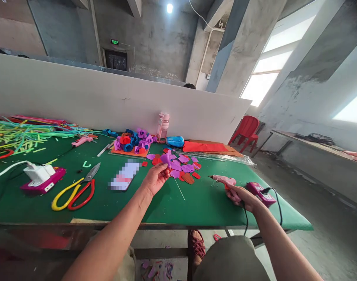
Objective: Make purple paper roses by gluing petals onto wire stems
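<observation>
Pinched in the fingers of my left hand (157, 177) is a purple paper flower (166, 158), held above the table. A thin white strand (179, 189) slants down below that hand. My right hand (242, 196) is wrapped round a pink hot glue gun (224, 180), its nozzle pointing left and its black cord hanging down. Between and beyond my hands lie loose purple and red petals (188, 168). Finished-looking purple, blue and red flowers (132, 140) are heaped on an orange sheet behind my left hand.
Scissors (82, 191) with yellow and red handles and a phone (125, 175) lie left of my hands. Power strips (260, 194) sit at both sides. A pink bottle (163, 128), red paper (206, 147) and colourful stems (29, 130) line the white partition (108, 95).
</observation>
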`<state>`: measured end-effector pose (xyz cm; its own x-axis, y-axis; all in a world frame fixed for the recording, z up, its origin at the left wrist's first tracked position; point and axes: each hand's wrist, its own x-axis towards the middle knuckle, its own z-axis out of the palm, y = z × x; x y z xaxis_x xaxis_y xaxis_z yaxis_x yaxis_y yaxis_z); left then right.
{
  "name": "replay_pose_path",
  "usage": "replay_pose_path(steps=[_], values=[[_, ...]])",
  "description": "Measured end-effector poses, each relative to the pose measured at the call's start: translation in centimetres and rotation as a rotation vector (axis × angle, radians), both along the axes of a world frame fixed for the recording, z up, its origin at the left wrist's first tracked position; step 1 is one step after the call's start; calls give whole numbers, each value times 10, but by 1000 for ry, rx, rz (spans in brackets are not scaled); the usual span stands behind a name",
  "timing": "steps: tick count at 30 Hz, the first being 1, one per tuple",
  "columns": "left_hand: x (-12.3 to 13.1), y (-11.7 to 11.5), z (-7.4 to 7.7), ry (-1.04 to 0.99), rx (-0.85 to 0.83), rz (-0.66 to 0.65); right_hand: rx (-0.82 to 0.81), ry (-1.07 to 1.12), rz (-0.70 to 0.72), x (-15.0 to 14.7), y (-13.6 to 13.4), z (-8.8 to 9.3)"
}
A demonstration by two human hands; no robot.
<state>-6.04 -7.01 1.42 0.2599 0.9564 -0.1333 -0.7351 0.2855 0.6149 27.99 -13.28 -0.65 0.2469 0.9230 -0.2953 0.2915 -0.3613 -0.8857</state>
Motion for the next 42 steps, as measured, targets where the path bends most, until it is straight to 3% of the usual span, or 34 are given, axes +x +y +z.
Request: replay_pose_path(steps=[3, 7, 9, 11, 14, 17, 21, 24, 29, 38, 42], values=[[0, -1, 1, 7, 0, 4, -77, -78, 26, -7, 1, 0], [-1, -3, 4, 14, 2, 4, -138, -638, -30, -8, 6, 7], [-1, -4, 6, 17, 7, 10, -105, -903, -85, -11, 6, 17], [-1, -4, 7, 30, 24, 24, 31, -952, -115, -25, 6, 30], [1, -4, 8, 51, 46, 60, 384, -494, -40, -70, 12, 45], [6, -5, 5, 78, 50, 86, 556, 123, -8, -132, 22, 44], [13, -7, 1, 171, 106, 116, 502, 645, -113, -193, 31, 25], [14, -7, 0, 251, 198, 120, 386, 735, -42, -207, 35, 17], [13, -4, -1, 310, 218, 126, 286, 800, 78, -201, 43, 21], [18, -5, -7, 288, 102, 105, 315, 974, 89, -204, 37, 4], [24, -10, -5, 276, 115, 92, 341, 957, 88, -200, 32, 5]])
